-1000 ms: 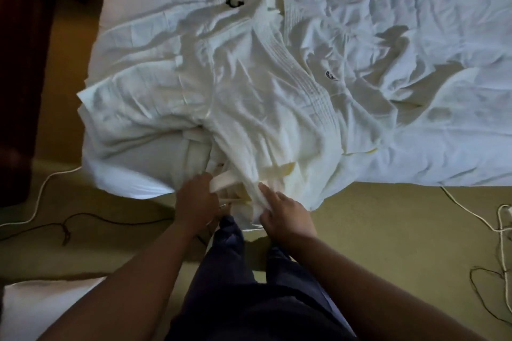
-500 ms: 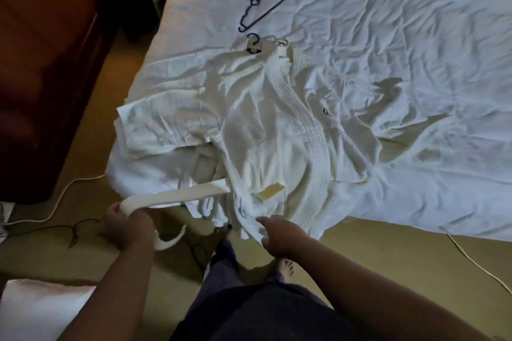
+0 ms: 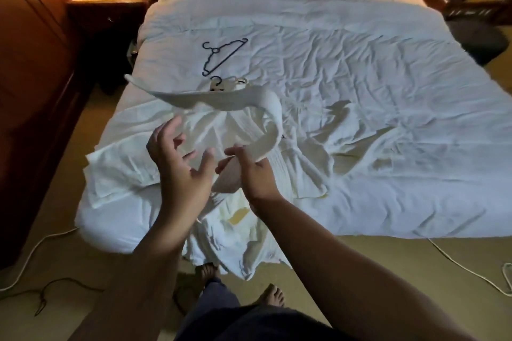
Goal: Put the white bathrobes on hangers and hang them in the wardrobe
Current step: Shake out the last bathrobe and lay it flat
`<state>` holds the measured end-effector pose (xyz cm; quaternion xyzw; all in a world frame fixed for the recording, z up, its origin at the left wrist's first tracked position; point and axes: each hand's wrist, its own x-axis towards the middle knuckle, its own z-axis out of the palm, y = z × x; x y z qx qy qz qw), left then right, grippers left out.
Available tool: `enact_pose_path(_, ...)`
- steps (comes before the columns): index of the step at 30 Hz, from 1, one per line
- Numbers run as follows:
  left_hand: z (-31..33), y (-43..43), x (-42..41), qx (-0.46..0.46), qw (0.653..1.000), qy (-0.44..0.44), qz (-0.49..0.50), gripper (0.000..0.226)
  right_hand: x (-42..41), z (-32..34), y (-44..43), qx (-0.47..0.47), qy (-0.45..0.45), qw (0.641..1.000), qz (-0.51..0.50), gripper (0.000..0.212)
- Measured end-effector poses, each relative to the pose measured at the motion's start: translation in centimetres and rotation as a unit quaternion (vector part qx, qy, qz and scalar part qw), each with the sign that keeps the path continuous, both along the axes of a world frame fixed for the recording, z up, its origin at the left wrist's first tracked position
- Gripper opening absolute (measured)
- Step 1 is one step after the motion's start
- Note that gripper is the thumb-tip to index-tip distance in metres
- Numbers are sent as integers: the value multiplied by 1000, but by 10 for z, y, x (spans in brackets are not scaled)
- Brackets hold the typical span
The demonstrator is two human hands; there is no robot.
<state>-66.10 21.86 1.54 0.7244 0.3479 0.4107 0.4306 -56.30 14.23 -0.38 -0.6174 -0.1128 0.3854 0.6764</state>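
Now the belt point(image 3: 221, 98) is up in the air; half a second ago my left hand point(image 3: 180, 158) pulled it low. That hand is spread open, and my right hand point(image 3: 249, 171) grips the belt's end. Under it, the bathrobe point(image 3: 155, 163) lies on the bed point(image 3: 374, 69), not hung yet.

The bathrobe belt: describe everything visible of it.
The belt is a long, flat band of white cloth, soft and slightly motion-blurred. It arcs through the air above the bathrobe spread on the bed. One end is pinched in the right hand; from there it loops up and sweeps left to a free tip. The left hand is open and not touching it.
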Motion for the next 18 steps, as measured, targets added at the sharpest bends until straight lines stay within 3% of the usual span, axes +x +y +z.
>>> enact_pose_path(3,-31,12,-9,-156,977,126,-73,82,20,19,-14,28,43,998,27,36)
enact_pose_path(6,-65,2,-19,-192,930,229,-212,103,32,28,-21,25,6,995,96,45)
enact_pose_path(8,-74,-2,-10,-180,907,270,-267,88,41,29,-19,25,5,995,97,47)
enact_pose_path(10,-73,-5,5,-163,895,287,-300,54,49,27,-17,-4,-23,996,80,44)
enact_pose_path(12,-65,-4,27,-144,916,253,-276,18,66,22,-18,-50,-50,995,64,39)
enact_pose_path(15,-42,9,65,-46,953,206,-216,22,101,5,-33,-125,-44,991,19,32)
enact_pose_path(18,-14,22,89,7,963,169,-210,23,130,-32,-60,-209,-10,977,-29,23)
